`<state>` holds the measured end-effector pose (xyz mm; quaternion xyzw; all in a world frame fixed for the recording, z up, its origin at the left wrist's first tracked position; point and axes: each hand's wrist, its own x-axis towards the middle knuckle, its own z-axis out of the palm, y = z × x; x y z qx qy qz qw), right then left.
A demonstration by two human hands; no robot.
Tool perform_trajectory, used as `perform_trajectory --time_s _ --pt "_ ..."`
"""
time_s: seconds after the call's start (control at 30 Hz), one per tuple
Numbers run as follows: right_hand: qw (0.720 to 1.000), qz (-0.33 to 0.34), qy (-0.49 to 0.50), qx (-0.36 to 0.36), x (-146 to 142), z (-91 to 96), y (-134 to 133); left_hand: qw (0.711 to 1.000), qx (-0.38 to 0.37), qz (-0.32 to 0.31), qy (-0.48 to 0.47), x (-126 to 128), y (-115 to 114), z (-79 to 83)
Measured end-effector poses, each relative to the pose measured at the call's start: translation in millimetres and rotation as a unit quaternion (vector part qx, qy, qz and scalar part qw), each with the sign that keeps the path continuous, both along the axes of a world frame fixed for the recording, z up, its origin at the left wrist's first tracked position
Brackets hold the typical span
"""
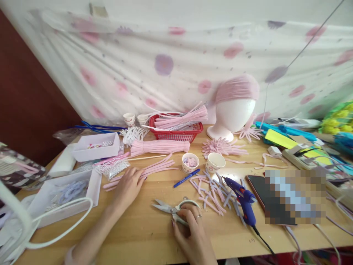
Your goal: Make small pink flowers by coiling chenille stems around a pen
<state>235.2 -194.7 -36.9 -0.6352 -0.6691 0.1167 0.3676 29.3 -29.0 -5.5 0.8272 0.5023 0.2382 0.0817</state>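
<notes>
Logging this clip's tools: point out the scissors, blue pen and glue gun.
Scissors (172, 210): head view, on the pivot.
Blue pen (186, 178): head view, on the barrel.
Glue gun (244, 200): head view, on the body.

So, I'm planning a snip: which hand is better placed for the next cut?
Probably the right hand: it holds the scissors at the handle end, with the blades apart. The left hand lies at the pink strips, away from the scissors.
</notes>
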Motion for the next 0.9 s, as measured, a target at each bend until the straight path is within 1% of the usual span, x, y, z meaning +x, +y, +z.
perform_trajectory --time_s 0.07,0.13,0.2,0.27,0.37,0.4,0.47,0.5,0.57,0.67,0.77,0.83,0.9 --pt "1.000 0.029 -0.005 -0.008 -2 2.7 2 0.999 0.012 -0.023 0.029 -11 4 -3.5" --pt "0.998 0.050 -0.020 -0.017 -6 9.7 5 0.998 0.007 -0.041 0.053 -14 5 -1.8" --pt "0.996 0.069 -0.046 -0.041 -8 21.5 11 0.995 -0.004 -0.055 0.079 -13 6 2.6" --pt "0.990 0.084 -0.083 -0.080 -10 37.0 21 0.992 -0.014 -0.080 0.095 -13 7 6.4" --pt "0.981 0.074 -0.129 -0.121 -13 61.1 45 0.988 -0.028 -0.130 0.075 -14 6 7.3" --pt "0.980 0.088 -0.134 -0.119 -15 67.5 55 0.988 -0.036 -0.139 0.060 -16 5 6.7" --pt "0.978 0.111 -0.152 -0.085 -21 75.3 79 0.988 -0.054 -0.144 0.033 -18 5 5.1" --pt "0.977 0.118 -0.164 -0.068 -25 76.0 91 0.988 -0.058 -0.143 0.022 -20 5 4.4" --pt "0.974 0.129 -0.188 -0.017 -32 71.2 114 0.989 -0.049 -0.138 0.002 -23 5 3.8" --pt "0.961 0.173 -0.207 0.055 -37 54.2 136 0.991 -0.013 -0.130 -0.017 -26 6 3.5" --pt "0.958 0.180 -0.211 0.077 -35 40.9 140 0.993 0.019 -0.115 -0.017 -26 5 3.0" --pt "0.959 0.175 -0.202 0.091 -31 39.2 136 0.994 0.037 -0.103 -0.020 -25 4 2.8" --pt "0.961 0.170 -0.190 0.108 -28 41.7 132 0.994 0.046 -0.098 -0.031 -24 4 3.2"
